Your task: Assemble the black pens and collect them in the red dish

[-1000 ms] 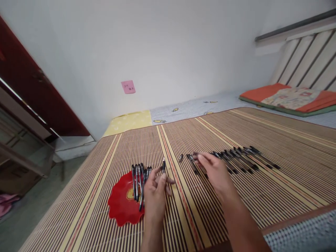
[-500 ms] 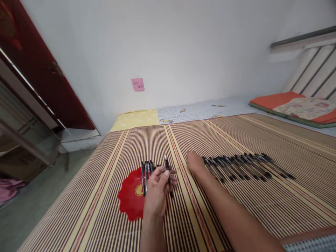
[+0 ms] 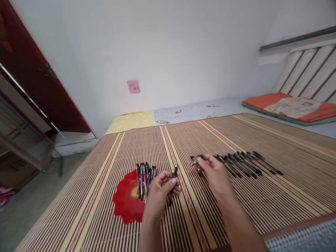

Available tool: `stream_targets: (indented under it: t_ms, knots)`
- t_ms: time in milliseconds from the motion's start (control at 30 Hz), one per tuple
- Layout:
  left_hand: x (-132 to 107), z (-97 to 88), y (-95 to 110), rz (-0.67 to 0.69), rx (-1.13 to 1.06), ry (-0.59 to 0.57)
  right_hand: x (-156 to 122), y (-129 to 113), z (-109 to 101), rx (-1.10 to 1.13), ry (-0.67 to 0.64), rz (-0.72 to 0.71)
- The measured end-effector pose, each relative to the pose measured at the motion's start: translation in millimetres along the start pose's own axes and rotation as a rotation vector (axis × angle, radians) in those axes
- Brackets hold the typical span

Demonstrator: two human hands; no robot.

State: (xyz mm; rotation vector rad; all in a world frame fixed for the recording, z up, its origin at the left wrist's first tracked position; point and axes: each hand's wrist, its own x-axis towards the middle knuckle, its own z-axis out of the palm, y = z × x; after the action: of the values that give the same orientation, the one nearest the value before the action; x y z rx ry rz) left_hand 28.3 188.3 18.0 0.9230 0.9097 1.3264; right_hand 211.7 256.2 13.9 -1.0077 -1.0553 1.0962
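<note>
My left hand [image 3: 161, 192] is closed around a black pen [image 3: 175, 170] standing nearly upright, its bare silvery tip pointing up. Between thumb and fingers, my right hand [image 3: 214, 175] pinches a small dark and clear piece, blurred, that looks like a pen cap [image 3: 194, 161]. Left of my left hand, several capped black pens [image 3: 141, 180] lie across a red scalloped plate [image 3: 126, 206]; my wrist hides part of both. A row of black pens [image 3: 244, 164] lies slanted on the mat beyond my right hand, which covers some of them.
A striped bamboo mat [image 3: 105, 196] covers the bed. Against the rails at the far right lies an orange and floral cushion [image 3: 294, 108]. A pink note [image 3: 133, 86] sticks to the white wall, and a dark red door [image 3: 47, 80] stands at the left.
My right hand has drawn back from the near end of the pen row and turned, with the small piece showing at its fingertips. My left hand still holds its pen, now tilted rightward.
</note>
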Motion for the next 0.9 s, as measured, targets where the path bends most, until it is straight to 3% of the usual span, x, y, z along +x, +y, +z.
stream_targets:
  t_ms: [67,167,667,900]
  knots:
    - [0,4.0,-1,-0.018,0.043,-0.016,-2,-5,0,0.163,0.100,-0.002]
    - [0,10.0,-1,-0.042,0.082,-0.054,-3,-12,5,0.223,0.101,-0.017]
    - [-1,15.0,-3,-0.012,0.112,-0.079,-13,-33,8,-0.108,-0.349,0.017]
    - [-3,18.0,-1,0.054,0.057,-0.010,-15,-28,14,-0.123,-0.406,0.049]
